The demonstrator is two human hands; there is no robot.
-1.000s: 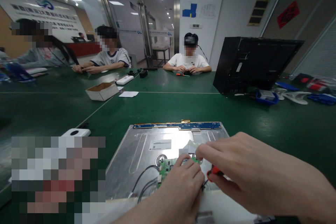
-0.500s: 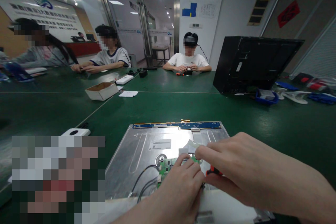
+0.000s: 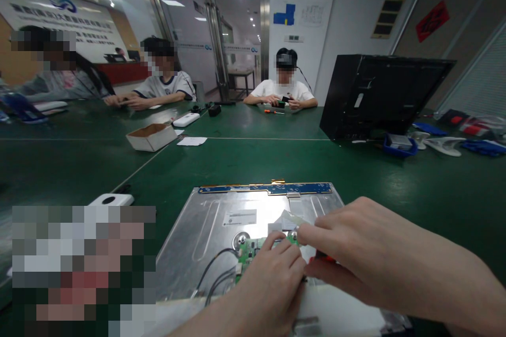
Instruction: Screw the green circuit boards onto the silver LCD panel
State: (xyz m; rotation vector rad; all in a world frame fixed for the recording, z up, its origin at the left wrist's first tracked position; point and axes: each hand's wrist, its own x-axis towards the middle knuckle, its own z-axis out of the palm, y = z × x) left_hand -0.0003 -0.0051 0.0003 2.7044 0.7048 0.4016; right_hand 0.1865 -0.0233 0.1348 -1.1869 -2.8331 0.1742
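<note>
A silver LCD panel (image 3: 205, 231) lies back side up on the table, a blue circuit strip (image 3: 253, 189) along its far edge. My left hand (image 3: 272, 268) is over a green circuit board (image 3: 245, 250) on the panel, fingers curled onto it and thumb hidden. Closed in my right hand (image 3: 348, 247) is a red-and-black screwdriver (image 3: 326, 257); its tip is hidden behind my fingers. Black cables (image 3: 211, 266) run from the board's left side. Beyond my fingertips, a piece of clear film (image 3: 290, 219) stands up from the panel.
On the green table (image 3: 253, 160) are an open white box (image 3: 152, 138), a sheet of paper (image 3: 192, 141) and a black monitor casing (image 3: 379, 95). A blue tray (image 3: 399, 146) sits by the casing. Several people work across the table. A pixelated patch covers the lower left.
The view shifts very slightly. My hands stay at the board, the right one turned a little so less of the screwdriver handle shows. The person opposite has moved the dark object in their hands.
</note>
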